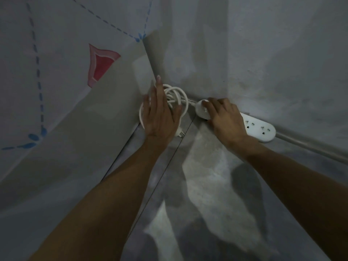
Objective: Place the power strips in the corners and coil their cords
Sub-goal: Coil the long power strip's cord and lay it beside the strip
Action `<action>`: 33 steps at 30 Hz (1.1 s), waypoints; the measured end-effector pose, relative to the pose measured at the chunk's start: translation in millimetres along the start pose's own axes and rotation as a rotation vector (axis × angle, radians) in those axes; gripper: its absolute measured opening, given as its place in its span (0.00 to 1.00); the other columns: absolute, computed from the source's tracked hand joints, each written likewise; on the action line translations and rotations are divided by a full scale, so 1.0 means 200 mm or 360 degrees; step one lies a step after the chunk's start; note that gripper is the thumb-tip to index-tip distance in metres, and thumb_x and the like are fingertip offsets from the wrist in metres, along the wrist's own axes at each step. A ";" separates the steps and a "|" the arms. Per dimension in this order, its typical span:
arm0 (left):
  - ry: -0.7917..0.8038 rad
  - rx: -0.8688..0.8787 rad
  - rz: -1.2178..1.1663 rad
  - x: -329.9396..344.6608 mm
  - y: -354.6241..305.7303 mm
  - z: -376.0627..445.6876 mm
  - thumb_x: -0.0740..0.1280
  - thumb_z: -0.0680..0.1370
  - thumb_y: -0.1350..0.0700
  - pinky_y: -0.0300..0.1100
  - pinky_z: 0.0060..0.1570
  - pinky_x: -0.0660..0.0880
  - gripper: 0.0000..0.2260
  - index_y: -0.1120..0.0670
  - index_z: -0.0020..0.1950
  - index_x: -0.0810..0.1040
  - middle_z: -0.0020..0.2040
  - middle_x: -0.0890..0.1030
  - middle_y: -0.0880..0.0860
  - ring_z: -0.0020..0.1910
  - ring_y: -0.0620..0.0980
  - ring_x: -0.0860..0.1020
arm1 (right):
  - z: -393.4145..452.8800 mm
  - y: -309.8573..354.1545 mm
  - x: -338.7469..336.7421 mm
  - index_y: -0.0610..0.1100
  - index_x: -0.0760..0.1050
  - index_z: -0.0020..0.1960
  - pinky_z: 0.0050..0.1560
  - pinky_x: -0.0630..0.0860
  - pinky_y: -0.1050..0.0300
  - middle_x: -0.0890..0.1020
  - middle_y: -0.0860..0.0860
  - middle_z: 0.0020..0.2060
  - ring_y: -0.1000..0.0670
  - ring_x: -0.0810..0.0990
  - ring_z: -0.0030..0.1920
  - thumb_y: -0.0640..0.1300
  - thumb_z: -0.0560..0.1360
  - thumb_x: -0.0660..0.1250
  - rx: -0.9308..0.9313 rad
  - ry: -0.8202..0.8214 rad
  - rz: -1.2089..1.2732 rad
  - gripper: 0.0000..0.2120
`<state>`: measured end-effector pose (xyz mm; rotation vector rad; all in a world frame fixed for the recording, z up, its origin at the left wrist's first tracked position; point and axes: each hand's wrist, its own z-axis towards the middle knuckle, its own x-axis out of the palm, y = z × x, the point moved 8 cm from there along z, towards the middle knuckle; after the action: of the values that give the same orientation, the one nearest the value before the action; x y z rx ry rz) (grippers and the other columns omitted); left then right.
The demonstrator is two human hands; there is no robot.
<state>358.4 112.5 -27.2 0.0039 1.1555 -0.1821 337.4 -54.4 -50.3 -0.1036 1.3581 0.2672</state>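
Observation:
A white power strip (258, 129) lies on the floor along the base of the right wall, close to the room corner. Its white cord (180, 95) sits in a loose coil right in the corner, with the plug (179, 133) poking out near my left wrist. My left hand (160, 113) rests flat on the coil, fingers spread and pointing into the corner. My right hand (224, 117) presses on the strip's left end, covering about half of it.
Two walls meet at the corner (150, 72). The left wall (56, 81) carries a blue dashed pattern and a pink shape (99, 63). A grey skirting (310, 147) runs along the right wall. The tiled floor (207, 185) shows a dark grout line.

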 end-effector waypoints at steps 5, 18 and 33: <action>0.0160 0.0181 0.0182 0.06 -0.01 0.00 0.40 0.80 0.36 0.56 0.71 0.60 0.31 0.49 0.79 0.55 0.78 0.55 0.63 0.76 0.62 0.56 | 0.00 0.02 0.03 0.38 0.73 0.64 0.48 0.73 0.45 0.78 0.38 0.59 0.35 0.77 0.51 0.35 0.64 0.73 -0.0084 -0.0009 -0.0025 0.28; 0.0317 0.0104 0.0118 0.23 0.00 0.08 0.50 0.78 0.35 0.56 0.73 0.53 0.34 0.53 0.79 0.57 0.77 0.60 0.60 0.75 0.61 0.58 | -0.01 0.00 0.06 0.38 0.76 0.62 0.47 0.77 0.45 0.81 0.41 0.56 0.36 0.80 0.52 0.37 0.65 0.75 -0.0135 -0.0115 0.0037 0.25; -0.0096 -0.0360 -0.0008 0.12 0.03 -0.12 0.52 0.79 0.34 0.59 0.64 0.65 0.29 0.48 0.74 0.69 0.74 0.68 0.50 0.71 0.62 0.67 | -0.05 -0.02 0.08 0.39 0.72 0.68 0.55 0.76 0.45 0.77 0.40 0.63 0.37 0.78 0.57 0.31 0.65 0.73 -0.0187 -0.0096 -0.0017 0.31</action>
<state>346.6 118.1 -60.2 -0.2030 1.1107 -0.0547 331.2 -58.4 -69.2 -0.1998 1.2816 0.3385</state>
